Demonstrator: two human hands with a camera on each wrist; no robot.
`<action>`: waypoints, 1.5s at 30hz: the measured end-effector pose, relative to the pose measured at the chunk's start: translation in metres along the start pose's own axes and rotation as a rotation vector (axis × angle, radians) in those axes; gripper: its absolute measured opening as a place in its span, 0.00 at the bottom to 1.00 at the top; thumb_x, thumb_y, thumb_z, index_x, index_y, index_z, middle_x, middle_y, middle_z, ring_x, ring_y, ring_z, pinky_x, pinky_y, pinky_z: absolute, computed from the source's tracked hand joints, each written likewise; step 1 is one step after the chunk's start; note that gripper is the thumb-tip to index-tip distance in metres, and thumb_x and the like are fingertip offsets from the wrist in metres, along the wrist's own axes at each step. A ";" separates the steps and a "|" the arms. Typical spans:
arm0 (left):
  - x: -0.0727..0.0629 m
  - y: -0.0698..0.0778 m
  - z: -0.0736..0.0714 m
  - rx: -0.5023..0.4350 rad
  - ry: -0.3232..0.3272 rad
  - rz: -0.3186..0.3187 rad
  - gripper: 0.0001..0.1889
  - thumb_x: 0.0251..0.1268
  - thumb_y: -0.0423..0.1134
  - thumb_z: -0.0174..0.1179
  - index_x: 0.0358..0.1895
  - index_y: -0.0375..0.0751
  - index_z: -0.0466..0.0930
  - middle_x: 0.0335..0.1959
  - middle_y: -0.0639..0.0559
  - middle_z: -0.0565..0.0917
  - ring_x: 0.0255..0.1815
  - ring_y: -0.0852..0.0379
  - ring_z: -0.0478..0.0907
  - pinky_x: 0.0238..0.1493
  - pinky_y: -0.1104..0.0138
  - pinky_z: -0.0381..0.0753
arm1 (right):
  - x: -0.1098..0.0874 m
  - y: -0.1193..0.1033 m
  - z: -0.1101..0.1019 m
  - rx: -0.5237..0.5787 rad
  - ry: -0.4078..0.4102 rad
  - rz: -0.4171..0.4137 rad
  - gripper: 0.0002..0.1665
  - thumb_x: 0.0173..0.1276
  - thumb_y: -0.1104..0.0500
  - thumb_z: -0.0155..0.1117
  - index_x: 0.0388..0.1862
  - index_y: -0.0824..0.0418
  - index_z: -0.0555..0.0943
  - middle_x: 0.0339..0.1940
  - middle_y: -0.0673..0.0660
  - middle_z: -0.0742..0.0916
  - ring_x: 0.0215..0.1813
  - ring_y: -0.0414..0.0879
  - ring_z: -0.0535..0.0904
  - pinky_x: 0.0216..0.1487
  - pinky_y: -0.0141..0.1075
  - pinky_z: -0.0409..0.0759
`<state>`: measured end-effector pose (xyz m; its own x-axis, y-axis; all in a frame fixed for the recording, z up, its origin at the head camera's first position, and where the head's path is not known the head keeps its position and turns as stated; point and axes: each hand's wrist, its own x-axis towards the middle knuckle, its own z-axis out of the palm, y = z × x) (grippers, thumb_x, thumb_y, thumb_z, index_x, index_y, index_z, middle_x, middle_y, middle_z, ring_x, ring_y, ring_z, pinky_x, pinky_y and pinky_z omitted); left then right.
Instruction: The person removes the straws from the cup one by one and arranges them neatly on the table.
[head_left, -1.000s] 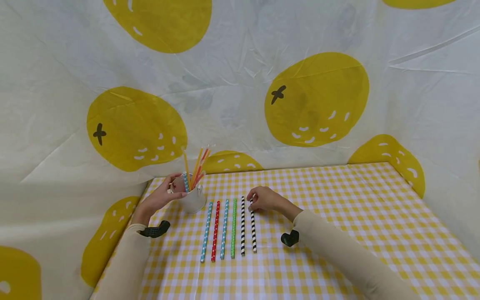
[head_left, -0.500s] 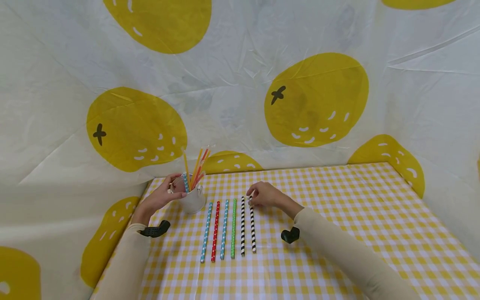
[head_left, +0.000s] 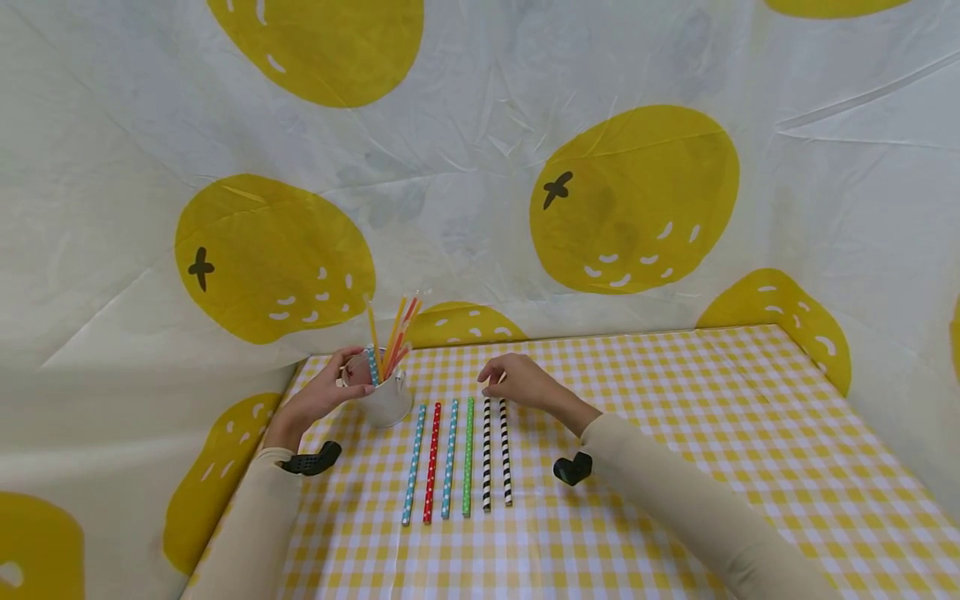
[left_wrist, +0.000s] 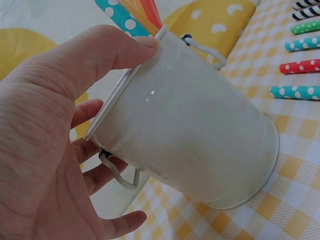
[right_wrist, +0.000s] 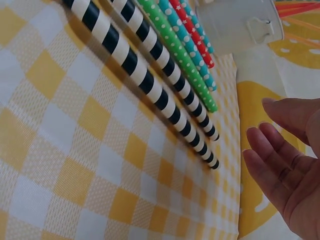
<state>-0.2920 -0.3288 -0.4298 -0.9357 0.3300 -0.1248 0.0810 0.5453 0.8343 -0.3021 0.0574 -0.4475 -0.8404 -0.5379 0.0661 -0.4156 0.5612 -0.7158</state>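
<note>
Our left hand (head_left: 318, 396) grips the bucket (left_wrist: 190, 120) by its rim; our right hand (head_left: 519, 382) hovers empty; the striped straws (head_left: 487, 458) seem light, crushable, best pinched mid-length.

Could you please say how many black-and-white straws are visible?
2: one striped straw beside the green straw, another at the row's right end. More may be hidden in the bucket.

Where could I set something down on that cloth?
Bare checked cloth spreads widest behind the right sleeve, right of the right hand. Another patch borders the near ends of the straws. It's crowded where the left hand grips the bucket beside them.
</note>
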 end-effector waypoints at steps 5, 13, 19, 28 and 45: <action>0.000 0.000 0.000 -0.001 0.006 0.002 0.41 0.72 0.46 0.64 0.80 0.49 0.48 0.57 0.38 0.58 0.58 0.42 0.56 0.51 0.48 0.62 | 0.002 -0.012 0.001 0.017 0.012 -0.041 0.11 0.69 0.60 0.71 0.48 0.62 0.87 0.32 0.51 0.87 0.32 0.39 0.80 0.35 0.34 0.78; -0.001 0.000 0.001 0.006 0.014 -0.001 0.42 0.72 0.46 0.65 0.80 0.49 0.49 0.57 0.38 0.58 0.59 0.41 0.56 0.53 0.47 0.62 | 0.005 -0.034 0.002 0.093 -0.019 -0.101 0.10 0.72 0.60 0.68 0.49 0.61 0.86 0.38 0.53 0.88 0.36 0.45 0.84 0.36 0.33 0.80; 0.000 -0.001 0.001 0.011 0.015 0.001 0.42 0.72 0.45 0.64 0.80 0.49 0.48 0.57 0.38 0.58 0.59 0.40 0.56 0.52 0.47 0.61 | 0.010 -0.053 0.003 0.124 -0.061 -0.193 0.11 0.74 0.59 0.66 0.52 0.58 0.86 0.44 0.52 0.89 0.44 0.46 0.85 0.45 0.33 0.81; 0.001 0.000 0.001 0.014 0.023 -0.008 0.42 0.72 0.45 0.65 0.80 0.48 0.48 0.56 0.37 0.59 0.58 0.40 0.57 0.53 0.47 0.61 | 0.024 -0.077 0.008 0.160 -0.110 -0.305 0.15 0.78 0.56 0.61 0.60 0.56 0.83 0.51 0.50 0.88 0.52 0.45 0.84 0.51 0.36 0.81; -0.002 0.002 0.001 0.000 0.022 -0.016 0.42 0.73 0.46 0.63 0.81 0.47 0.46 0.76 0.37 0.56 0.72 0.35 0.58 0.64 0.42 0.66 | 0.050 -0.103 0.021 0.163 -0.096 -0.337 0.29 0.78 0.60 0.59 0.76 0.55 0.70 0.63 0.59 0.82 0.53 0.49 0.83 0.52 0.36 0.81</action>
<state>-0.2897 -0.3275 -0.4282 -0.9443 0.3040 -0.1261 0.0662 0.5507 0.8321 -0.2938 -0.0403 -0.3852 -0.6263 -0.7362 0.2566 -0.5957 0.2396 -0.7667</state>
